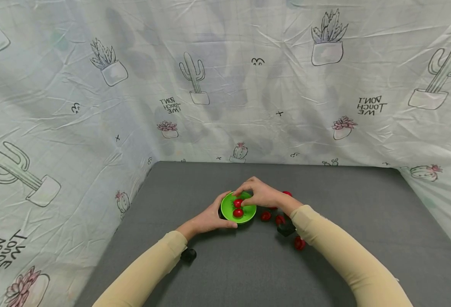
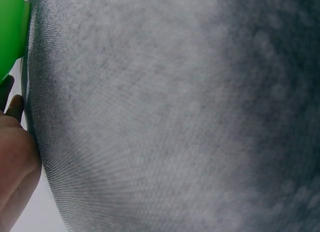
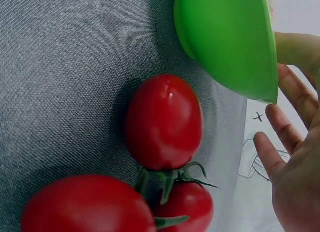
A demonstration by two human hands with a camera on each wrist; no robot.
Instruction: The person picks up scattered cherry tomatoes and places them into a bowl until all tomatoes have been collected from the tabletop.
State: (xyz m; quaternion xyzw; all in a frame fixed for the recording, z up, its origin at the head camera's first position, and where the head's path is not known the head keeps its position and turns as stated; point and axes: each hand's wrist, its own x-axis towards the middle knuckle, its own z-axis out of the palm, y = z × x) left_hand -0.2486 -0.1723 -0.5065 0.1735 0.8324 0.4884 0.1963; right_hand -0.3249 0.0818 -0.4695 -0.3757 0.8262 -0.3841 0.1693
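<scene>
Several tomatoes (image 1: 265, 216) lie on the tabletop (image 1: 363, 221) beside the bowl (image 1: 248, 213). Left hand (image 1: 210, 217) grips its rim; right hand (image 1: 260, 194) pinches a tomato (image 1: 238, 203) inside.

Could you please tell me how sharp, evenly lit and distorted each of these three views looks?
Head view: sharp, evenly lit, wide-angle bending of the cactus-print cloth backdrop. Left wrist view: grey fabric tabletop fills the frame, darker at right. Right wrist view: red cherry tomatoes loom large, small glare spot; round green plastic bowl crisp.
</scene>
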